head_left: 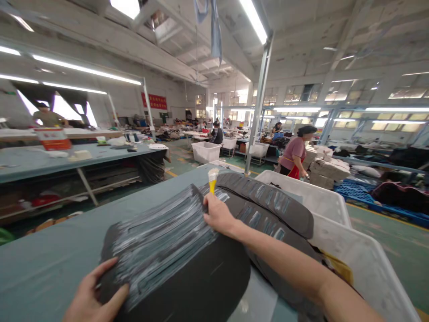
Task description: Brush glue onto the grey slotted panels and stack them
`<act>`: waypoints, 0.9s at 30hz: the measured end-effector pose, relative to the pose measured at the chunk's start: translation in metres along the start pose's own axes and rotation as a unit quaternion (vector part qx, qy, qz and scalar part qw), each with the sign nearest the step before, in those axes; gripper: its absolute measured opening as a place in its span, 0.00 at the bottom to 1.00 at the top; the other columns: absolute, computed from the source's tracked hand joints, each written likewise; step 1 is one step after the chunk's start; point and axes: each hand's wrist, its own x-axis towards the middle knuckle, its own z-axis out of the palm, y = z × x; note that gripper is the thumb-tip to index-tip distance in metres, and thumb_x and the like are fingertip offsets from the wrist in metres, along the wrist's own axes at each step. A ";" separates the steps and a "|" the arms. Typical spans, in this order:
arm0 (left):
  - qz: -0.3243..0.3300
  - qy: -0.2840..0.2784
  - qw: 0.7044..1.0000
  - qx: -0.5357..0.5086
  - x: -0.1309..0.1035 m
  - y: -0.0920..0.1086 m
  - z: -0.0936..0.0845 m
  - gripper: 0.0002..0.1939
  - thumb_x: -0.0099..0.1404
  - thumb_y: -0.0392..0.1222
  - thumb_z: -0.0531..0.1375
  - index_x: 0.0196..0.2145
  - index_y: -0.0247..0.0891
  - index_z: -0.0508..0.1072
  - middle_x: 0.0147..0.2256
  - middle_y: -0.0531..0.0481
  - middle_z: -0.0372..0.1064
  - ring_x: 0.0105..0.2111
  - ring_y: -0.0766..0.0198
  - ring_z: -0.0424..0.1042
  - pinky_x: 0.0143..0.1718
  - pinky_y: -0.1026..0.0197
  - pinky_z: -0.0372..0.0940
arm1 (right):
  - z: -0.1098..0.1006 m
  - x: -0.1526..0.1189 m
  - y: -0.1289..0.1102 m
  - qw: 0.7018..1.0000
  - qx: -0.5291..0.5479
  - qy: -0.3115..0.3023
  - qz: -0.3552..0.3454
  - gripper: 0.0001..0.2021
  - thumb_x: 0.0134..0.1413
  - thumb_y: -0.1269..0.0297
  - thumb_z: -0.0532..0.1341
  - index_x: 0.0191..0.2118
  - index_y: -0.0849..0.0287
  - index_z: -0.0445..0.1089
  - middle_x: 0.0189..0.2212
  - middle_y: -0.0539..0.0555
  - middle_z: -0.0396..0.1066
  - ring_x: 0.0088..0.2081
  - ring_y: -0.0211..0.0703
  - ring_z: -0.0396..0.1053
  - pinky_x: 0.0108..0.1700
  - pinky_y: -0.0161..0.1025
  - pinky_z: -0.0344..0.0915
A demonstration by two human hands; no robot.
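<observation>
A dark grey panel (197,273) with rounded corners lies tilted before me, streaked across its upper part with a wet, whitish coating. My left hand (97,290) grips its left edge, thumb on top and the other fingers partly hidden. At the panel's far right corner, my right hand (217,214) is closed around a paintbrush (212,181) with a yellow handle and pale bristles pointing up. The right fingers also touch that corner; whether they pinch it I cannot tell. Beside it on the right lie several similar dark panels (268,201), overlapping, with whitish streaks.
The blue-green tabletop (50,264) spreads under the panels. White plastic bins (362,250) stand along its right side. A metal post (259,107) rises beyond the far edge. Another table (90,156) with a red-and-white box (52,138) is at left. A co-worker (295,154) stands behind the bins.
</observation>
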 end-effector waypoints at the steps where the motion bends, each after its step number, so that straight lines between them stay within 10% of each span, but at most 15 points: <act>1: 0.014 -0.010 1.000 -0.016 -0.004 0.021 0.013 0.36 0.39 0.58 0.59 0.48 0.48 0.64 0.37 0.53 0.72 0.34 0.54 0.73 0.35 0.53 0.71 | -0.019 -0.001 0.019 1.000 -0.003 0.008 0.007 0.16 0.43 0.73 0.56 0.41 0.55 0.56 0.37 0.50 0.63 0.36 0.38 0.64 0.39 0.34 0.59; 7: 0.100 -0.109 0.987 -0.065 -0.022 0.146 0.116 0.33 0.45 0.47 0.60 0.51 0.39 0.60 0.45 0.45 0.68 0.37 0.58 0.71 0.39 0.55 0.67 | -0.098 0.002 0.152 0.997 -0.034 0.029 0.064 0.15 0.42 0.73 0.57 0.39 0.56 0.56 0.34 0.49 0.64 0.35 0.38 0.64 0.39 0.32 0.57; 12: 0.151 -0.176 0.971 -0.051 -0.002 0.211 0.237 0.26 0.48 0.37 0.58 0.47 0.38 0.61 0.40 0.47 0.68 0.37 0.60 0.69 0.42 0.57 0.63 | -0.111 0.032 0.286 0.991 -0.082 0.018 0.105 0.16 0.41 0.74 0.59 0.39 0.55 0.57 0.34 0.50 0.66 0.35 0.39 0.64 0.37 0.33 0.55; 19: 0.099 -0.221 0.970 -0.035 0.061 0.239 0.417 0.23 0.49 0.31 0.58 0.44 0.38 0.60 0.42 0.45 0.65 0.45 0.60 0.66 0.48 0.58 0.58 | -0.068 0.118 0.452 0.984 -0.131 -0.009 0.116 0.15 0.44 0.74 0.60 0.39 0.55 0.58 0.36 0.52 0.65 0.36 0.40 0.65 0.34 0.33 0.52; 27: 0.064 -0.133 0.988 -0.050 0.175 0.236 0.548 0.23 0.50 0.29 0.59 0.44 0.37 0.60 0.44 0.44 0.63 0.48 0.58 0.64 0.52 0.55 0.56 | -0.015 0.263 0.528 0.981 -0.178 -0.011 0.071 0.12 0.53 0.71 0.56 0.44 0.56 0.57 0.42 0.55 0.64 0.37 0.43 0.66 0.34 0.36 0.54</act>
